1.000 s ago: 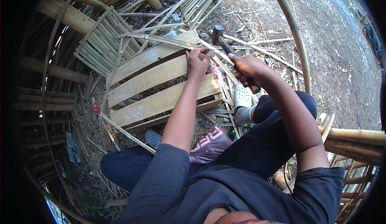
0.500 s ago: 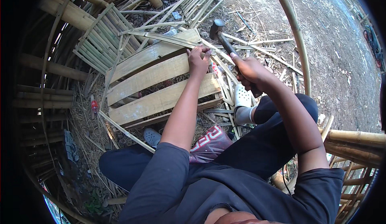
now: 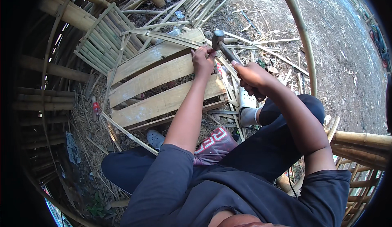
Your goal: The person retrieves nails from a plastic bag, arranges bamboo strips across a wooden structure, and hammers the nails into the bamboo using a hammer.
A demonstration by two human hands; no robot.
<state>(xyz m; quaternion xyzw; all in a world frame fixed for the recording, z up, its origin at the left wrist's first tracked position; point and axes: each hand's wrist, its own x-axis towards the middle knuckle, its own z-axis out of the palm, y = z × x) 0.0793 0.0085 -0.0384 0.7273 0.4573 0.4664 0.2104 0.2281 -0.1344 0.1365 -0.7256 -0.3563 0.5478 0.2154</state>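
Far left, bottle (image 3: 96, 107) with red label lies on the littered ground, same spot as earlier. Slatted bamboo panel (image 3: 97, 43) up behind it, also same. Next, low wooden surface (image 3: 151, 82), pale boards with gaps between, in front of the person; no clear change. Thin bamboo strips (image 3: 169, 39) run over its far edge to the far right corner, their right ends by the hands.

Left hand (image 3: 203, 60) at that corner, about as half a second ago. Its fingers are bent, tips close together at the strip ends; cannot tell what, if anything, they pinch.

Hammer (image 3: 229, 51) is the main change: head was up and clear of the left hand, now lower and nearer, right beside the left fingertips in this view. Contact with the strips: can't tell. Right hand (image 3: 255, 80) has fingers clenched round the handle, sitting slightly lower than a second ago. White shoe (image 3: 246, 99) below it, unmoved. Curved bamboo pole (image 3: 299, 25) upright farther right, unchanged.
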